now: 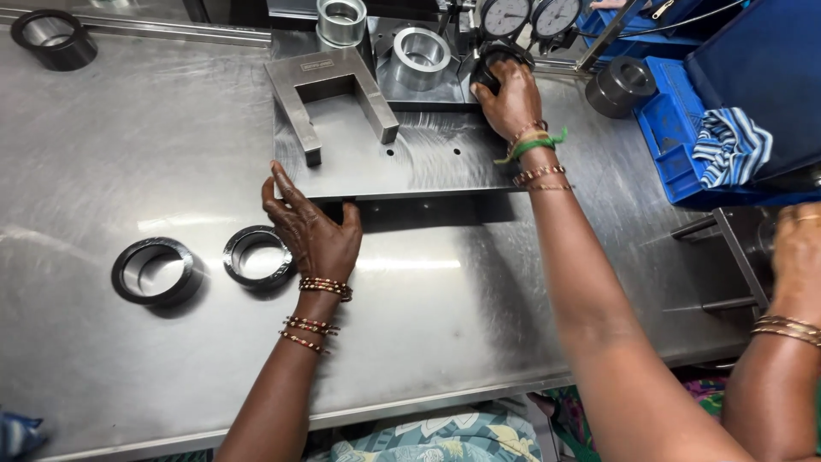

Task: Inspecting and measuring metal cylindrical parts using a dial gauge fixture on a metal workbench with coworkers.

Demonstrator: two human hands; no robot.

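While the left hand (pixel 310 233) rests spread beside two rings (pixel 258 256), the right hand (pixel 510 101) grips a dark ring (pixel 493 58).

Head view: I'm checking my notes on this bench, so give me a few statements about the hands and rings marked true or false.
1. The right hand grips a dark ring below the dial gauges. True.
2. The left hand holds a ring in the air. False: it rests at the front edge of the steel plate, holding nothing.
3. Two dark rings lie flat on the table to the left of the left hand. True.
4. The U-shaped metal block lies on the blue crate. False: it is on the steel plate.
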